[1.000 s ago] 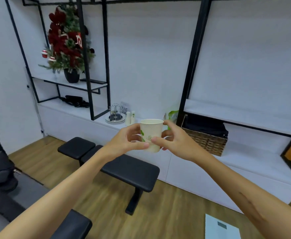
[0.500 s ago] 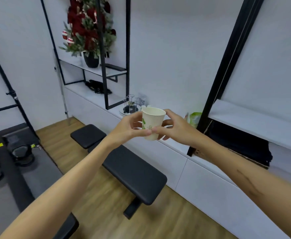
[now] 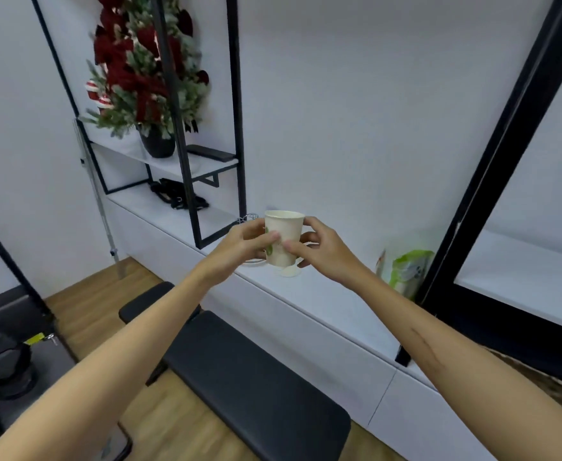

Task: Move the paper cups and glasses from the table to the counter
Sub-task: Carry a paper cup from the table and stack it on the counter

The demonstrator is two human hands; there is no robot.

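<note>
With your left hand (image 3: 239,247) and right hand (image 3: 319,251) pinching the white leaf-printed paper cup (image 3: 283,237), set it level on the long white counter (image 3: 332,301) at 12 o'clock.

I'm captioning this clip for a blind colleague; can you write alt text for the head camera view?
Two bare hands, left hand and right hand, hold an upright white paper cup with a green print above a long white counter. A green-and-white packet stands to the right, a black padded bench below.
</note>
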